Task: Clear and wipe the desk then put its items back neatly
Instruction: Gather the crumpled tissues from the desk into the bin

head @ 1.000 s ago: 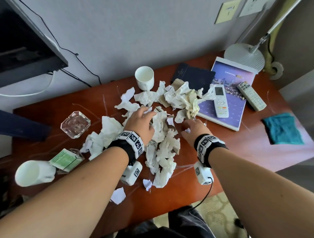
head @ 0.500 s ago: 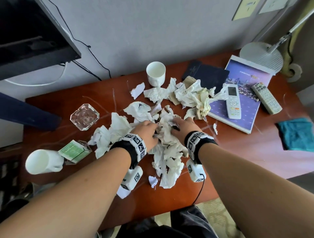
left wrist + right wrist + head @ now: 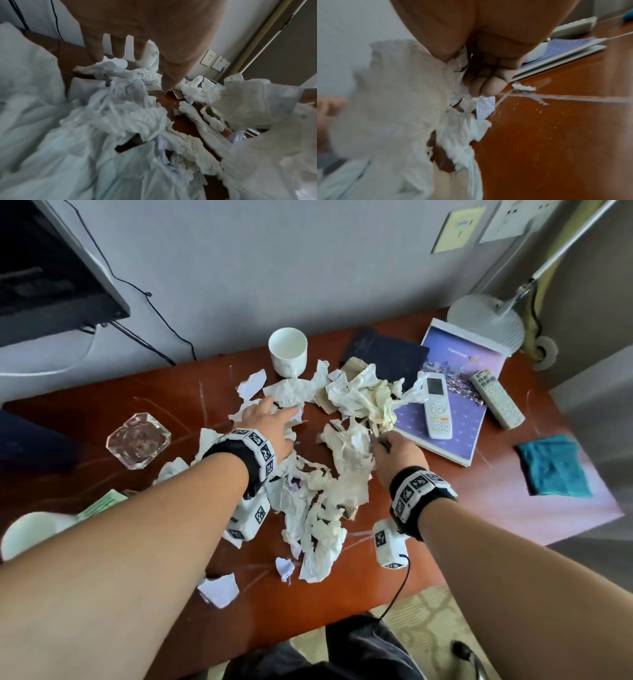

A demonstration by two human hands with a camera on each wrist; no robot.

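Crumpled white tissues point(image 3: 322, 491) litter the middle of the red-brown desk point(image 3: 445, 508), with a second clump point(image 3: 363, 398) farther back. My left hand point(image 3: 270, 419) reaches forward over the far tissues. In the left wrist view its fingers point(image 3: 118, 47) are straight and their tips touch the paper point(image 3: 120, 70). My right hand point(image 3: 394, 451) sits at the right edge of the pile. Its fingers point(image 3: 486, 81) are curled and grip a beige wad of tissue point(image 3: 406, 88), seen blurred in the right wrist view. White streaks and crumbs point(image 3: 539, 97) mark the wood.
A white cup point(image 3: 287, 356) stands at the back, near a dark folder point(image 3: 387, 354). A purple booklet point(image 3: 455, 392) carries a white remote point(image 3: 436, 405), beside a second remote point(image 3: 496, 398). A teal cloth point(image 3: 551, 465) lies right. At left are a glass ashtray point(image 3: 138, 440), a tipped cup point(image 3: 30, 534) and a green packet point(image 3: 104, 503).
Both hands were pressed together on the centre pile. My left hand has since reached forward to the far tissues, and my right hand has shifted right, gripping a wad.
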